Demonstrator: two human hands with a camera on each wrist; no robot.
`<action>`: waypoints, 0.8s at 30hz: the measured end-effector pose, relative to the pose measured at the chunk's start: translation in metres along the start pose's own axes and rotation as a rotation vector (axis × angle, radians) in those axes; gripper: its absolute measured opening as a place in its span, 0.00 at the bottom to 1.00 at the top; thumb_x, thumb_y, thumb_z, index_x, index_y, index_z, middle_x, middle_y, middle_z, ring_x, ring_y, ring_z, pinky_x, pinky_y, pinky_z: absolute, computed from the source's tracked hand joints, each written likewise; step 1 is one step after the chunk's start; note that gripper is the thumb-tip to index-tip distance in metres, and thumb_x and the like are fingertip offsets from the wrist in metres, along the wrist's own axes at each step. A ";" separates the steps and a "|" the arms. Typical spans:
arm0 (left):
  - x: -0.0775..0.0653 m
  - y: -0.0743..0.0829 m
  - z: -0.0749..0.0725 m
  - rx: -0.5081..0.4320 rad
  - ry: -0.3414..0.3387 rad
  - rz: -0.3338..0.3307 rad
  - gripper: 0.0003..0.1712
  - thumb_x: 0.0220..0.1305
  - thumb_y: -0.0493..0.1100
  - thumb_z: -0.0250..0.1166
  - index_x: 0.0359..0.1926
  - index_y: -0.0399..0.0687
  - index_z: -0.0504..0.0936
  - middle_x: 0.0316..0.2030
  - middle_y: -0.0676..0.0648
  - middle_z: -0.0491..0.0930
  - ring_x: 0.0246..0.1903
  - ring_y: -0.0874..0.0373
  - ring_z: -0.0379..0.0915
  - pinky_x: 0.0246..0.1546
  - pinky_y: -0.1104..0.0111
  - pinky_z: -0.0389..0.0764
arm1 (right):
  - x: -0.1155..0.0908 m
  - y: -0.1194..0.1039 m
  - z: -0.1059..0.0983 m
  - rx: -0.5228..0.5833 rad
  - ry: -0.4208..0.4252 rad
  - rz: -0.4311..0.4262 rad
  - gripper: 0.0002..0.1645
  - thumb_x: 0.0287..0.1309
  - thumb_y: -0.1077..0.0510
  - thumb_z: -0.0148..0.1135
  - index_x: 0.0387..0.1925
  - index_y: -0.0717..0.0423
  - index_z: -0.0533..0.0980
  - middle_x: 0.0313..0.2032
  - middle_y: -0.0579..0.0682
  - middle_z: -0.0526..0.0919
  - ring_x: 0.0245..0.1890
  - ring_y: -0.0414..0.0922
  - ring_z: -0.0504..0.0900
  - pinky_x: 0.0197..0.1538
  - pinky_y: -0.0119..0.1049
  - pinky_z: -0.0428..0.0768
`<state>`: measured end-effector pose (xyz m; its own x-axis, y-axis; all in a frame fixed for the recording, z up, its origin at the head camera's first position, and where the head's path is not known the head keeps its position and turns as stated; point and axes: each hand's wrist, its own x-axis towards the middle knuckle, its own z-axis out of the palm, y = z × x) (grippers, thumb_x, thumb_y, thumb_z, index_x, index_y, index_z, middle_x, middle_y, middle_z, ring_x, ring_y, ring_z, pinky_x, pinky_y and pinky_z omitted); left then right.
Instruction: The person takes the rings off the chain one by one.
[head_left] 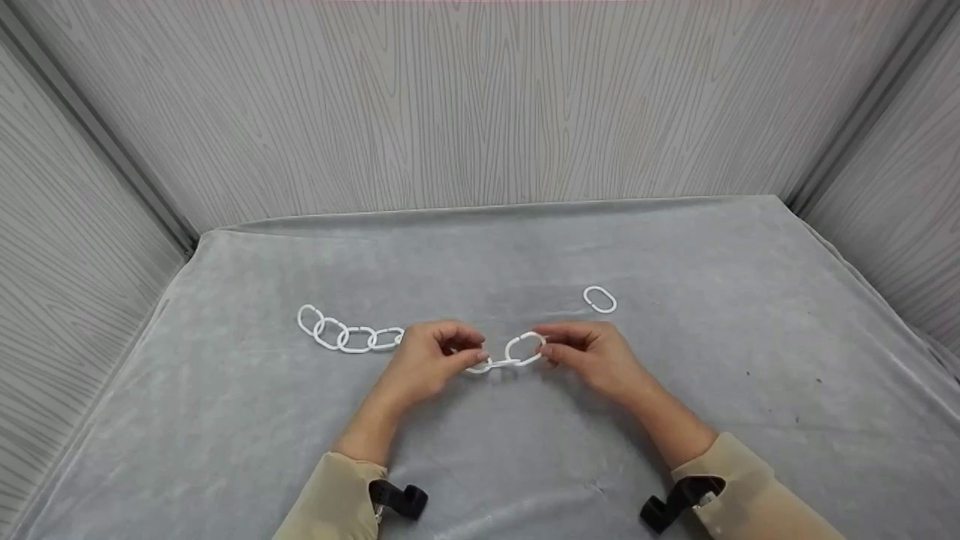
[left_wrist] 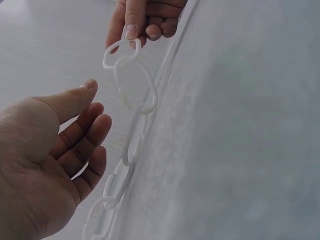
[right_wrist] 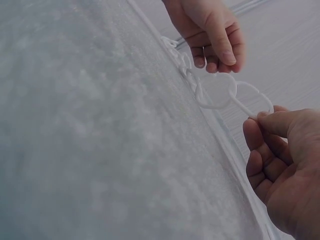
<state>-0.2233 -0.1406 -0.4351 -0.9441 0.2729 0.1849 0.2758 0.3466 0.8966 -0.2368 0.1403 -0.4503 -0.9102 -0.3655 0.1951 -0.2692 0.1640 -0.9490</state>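
A chain of white plastic links (head_left: 356, 351) runs across the grey cloth from the left towards the middle. With thumb and fingers my right hand (head_left: 600, 358) pinches the oval link (right_wrist: 243, 107) at the chain's right end, which is raised in the right wrist view. My left hand (head_left: 426, 361) hovers beside the chain, fingers loosely bent. In the left wrist view a gap shows between its fingertips (left_wrist: 102, 122) and the links, and nothing is in its grasp. From above, this hand hides part of the chain.
One loose white link (head_left: 614, 304) lies on the cloth beyond my right hand. The grey cloth (head_left: 225, 435) covers the table up to pale wood-patterned panels (head_left: 480, 105) at the back and sides. A few small dark specks (head_left: 819, 380) dot the cloth at right.
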 end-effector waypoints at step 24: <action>-0.002 -0.014 0.000 0.066 -0.070 0.070 0.11 0.59 0.38 0.80 0.43 0.42 0.93 0.38 0.46 0.89 0.37 0.56 0.80 0.39 0.69 0.77 | 0.001 0.001 -0.002 -0.033 0.007 -0.001 0.17 0.64 0.67 0.73 0.55 0.64 0.86 0.38 0.59 0.90 0.32 0.41 0.85 0.40 0.30 0.83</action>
<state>-0.2255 -0.1456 -0.4486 -0.9077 0.3602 0.2155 0.3543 0.3822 0.8535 -0.2383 0.1419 -0.4511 -0.9121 -0.3592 0.1978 -0.2802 0.1938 -0.9402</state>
